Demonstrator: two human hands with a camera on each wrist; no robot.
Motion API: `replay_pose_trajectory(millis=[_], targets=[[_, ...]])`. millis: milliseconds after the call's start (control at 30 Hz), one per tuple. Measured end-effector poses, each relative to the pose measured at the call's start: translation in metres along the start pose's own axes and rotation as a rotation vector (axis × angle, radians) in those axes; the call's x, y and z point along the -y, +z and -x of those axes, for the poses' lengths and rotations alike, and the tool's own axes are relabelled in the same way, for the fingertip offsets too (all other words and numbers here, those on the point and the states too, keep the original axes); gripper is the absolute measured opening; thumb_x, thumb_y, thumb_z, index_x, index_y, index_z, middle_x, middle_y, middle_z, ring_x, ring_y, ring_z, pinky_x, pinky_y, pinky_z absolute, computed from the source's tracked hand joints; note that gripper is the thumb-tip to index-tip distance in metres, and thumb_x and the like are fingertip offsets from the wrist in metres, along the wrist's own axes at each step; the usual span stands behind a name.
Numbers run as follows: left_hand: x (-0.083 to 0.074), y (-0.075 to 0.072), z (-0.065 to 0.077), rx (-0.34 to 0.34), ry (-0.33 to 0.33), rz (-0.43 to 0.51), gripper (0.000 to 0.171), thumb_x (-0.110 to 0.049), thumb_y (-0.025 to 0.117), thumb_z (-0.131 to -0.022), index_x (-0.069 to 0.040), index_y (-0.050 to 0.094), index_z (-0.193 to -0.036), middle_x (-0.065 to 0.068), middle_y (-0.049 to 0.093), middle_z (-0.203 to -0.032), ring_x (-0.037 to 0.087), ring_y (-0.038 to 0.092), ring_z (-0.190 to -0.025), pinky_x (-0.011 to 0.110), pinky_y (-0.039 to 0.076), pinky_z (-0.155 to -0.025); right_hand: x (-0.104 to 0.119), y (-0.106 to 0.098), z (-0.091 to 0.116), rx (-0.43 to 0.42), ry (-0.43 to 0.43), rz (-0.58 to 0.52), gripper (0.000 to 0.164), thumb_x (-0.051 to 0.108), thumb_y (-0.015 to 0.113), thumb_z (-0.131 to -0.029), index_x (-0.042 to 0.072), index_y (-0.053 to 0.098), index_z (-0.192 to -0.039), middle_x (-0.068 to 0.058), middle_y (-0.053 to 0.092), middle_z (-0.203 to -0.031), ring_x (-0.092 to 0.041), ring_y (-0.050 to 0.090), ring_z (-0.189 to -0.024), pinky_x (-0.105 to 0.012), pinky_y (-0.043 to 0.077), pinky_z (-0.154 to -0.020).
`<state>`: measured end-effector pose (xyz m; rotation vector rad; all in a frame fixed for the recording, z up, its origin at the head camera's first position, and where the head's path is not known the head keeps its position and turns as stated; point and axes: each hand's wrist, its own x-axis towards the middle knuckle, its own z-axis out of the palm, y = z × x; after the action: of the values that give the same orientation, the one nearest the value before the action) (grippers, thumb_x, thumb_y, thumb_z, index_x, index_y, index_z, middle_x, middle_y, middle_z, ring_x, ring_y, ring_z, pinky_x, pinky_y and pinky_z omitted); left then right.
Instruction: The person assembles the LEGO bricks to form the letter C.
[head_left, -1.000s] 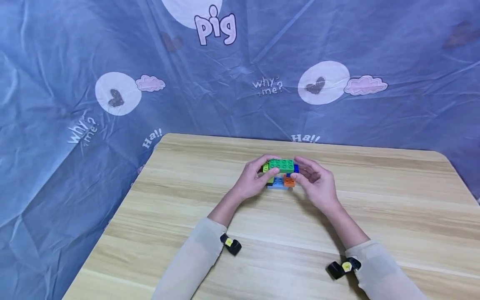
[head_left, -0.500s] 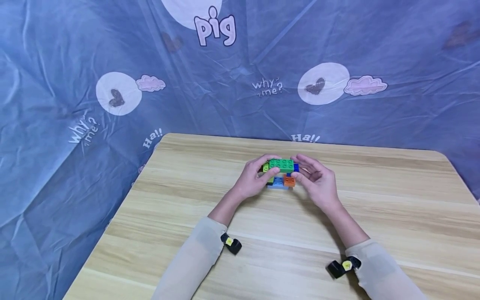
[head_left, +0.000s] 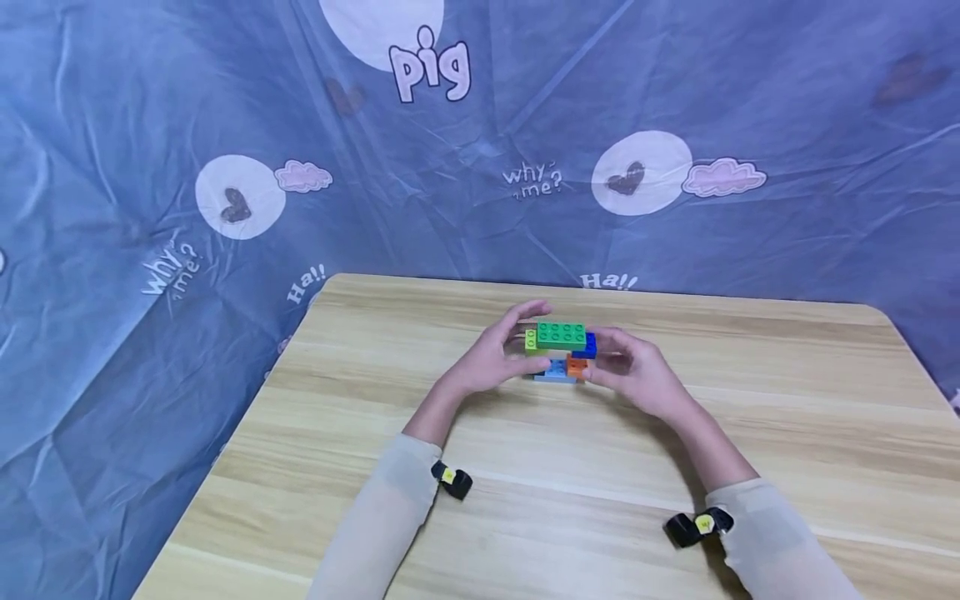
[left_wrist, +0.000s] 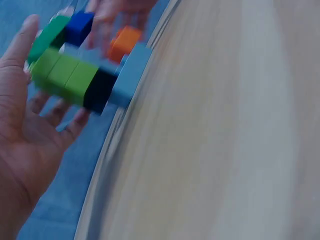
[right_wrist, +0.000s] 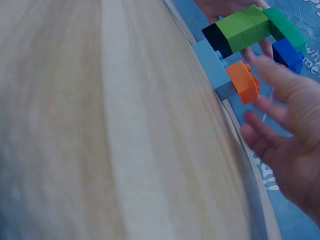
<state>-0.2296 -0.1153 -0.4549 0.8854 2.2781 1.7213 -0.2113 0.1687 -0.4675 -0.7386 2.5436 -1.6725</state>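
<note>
A toy brick structure stands on the table between the hands. Its base is a light blue brick (left_wrist: pixel 131 75), carrying a black brick (right_wrist: pixel 218 40) on one side and an orange brick (right_wrist: pixel 243 82) on the other. Several lime green bricks (left_wrist: pixel 65 75) rise in a stack above the black one. Across the top lies a green brick (head_left: pixel 561 335), with a dark blue brick (right_wrist: pixel 287 55) under its right end. My left hand (head_left: pixel 487 360) is spread around the lime stack, fingers extended. On the right side, my right hand (head_left: pixel 641 375) has loosely bent fingers beside the dark blue and orange bricks; contact is unclear.
The wooden table (head_left: pixel 525 483) ends behind the structure at a blue printed cloth (head_left: pixel 465 208). A black wrist camera sits on each sleeve, the left device (head_left: pixel 452 480) and the right device (head_left: pixel 699 527).
My left hand has let go of the green and lime bricks; its thumb has dropped and its fingers have spread away. My right hand has shifted slightly. The structure stays in place.
</note>
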Motion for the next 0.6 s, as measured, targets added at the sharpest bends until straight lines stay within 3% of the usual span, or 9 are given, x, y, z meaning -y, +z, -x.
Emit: replay_pose_trajectory(millis=[100,200,433,600], targets=[[0.003,-0.009,0.003,0.011,-0.040,-0.032,0.068,-0.019,0.081,-0.096,-0.020,0.047,-0.155,0.001,0.054,-0.152,0.020,0.058,-0.132,0.037,0.050,-0.110,-0.003,0.001,0.001,0.033,0.011,0.100,0.042,0.008,0.087,-0.088,0.003,0.070,-0.127,-0.012,0.077,-0.111,-0.027,0.073,-0.097,-0.024,0.058,-0.084],[0.007,-0.013,0.004,-0.004,-0.067,-0.049,0.055,-0.018,0.080,-0.097,-0.013,0.056,-0.146,0.004,0.062,-0.139,0.020,0.064,-0.120,0.032,0.055,-0.102,-0.003,0.002,0.001,0.027,0.003,0.120,0.033,0.004,0.087,-0.087,0.001,0.073,-0.117,-0.011,0.077,-0.103,-0.025,0.073,-0.092,-0.023,0.058,-0.080],[0.008,-0.005,0.001,-0.163,-0.108,-0.051,0.046,-0.019,0.078,-0.099,-0.010,0.058,-0.140,0.008,0.069,-0.123,0.020,0.069,-0.106,0.030,0.059,-0.091,0.003,-0.002,0.002,0.048,0.094,0.084,0.019,0.014,0.083,-0.093,0.005,0.076,-0.108,-0.007,0.077,-0.098,-0.019,0.073,-0.088,-0.024,0.059,-0.076],[0.004,0.007,-0.003,-0.242,-0.207,-0.062,0.042,-0.021,0.077,-0.100,-0.005,0.060,-0.135,0.011,0.069,-0.127,0.022,0.071,-0.107,0.029,0.059,-0.087,0.009,-0.006,0.005,0.107,0.180,0.016,0.016,0.016,0.080,-0.097,0.005,0.075,-0.108,-0.009,0.077,-0.099,-0.025,0.074,-0.088,-0.029,0.060,-0.074]])
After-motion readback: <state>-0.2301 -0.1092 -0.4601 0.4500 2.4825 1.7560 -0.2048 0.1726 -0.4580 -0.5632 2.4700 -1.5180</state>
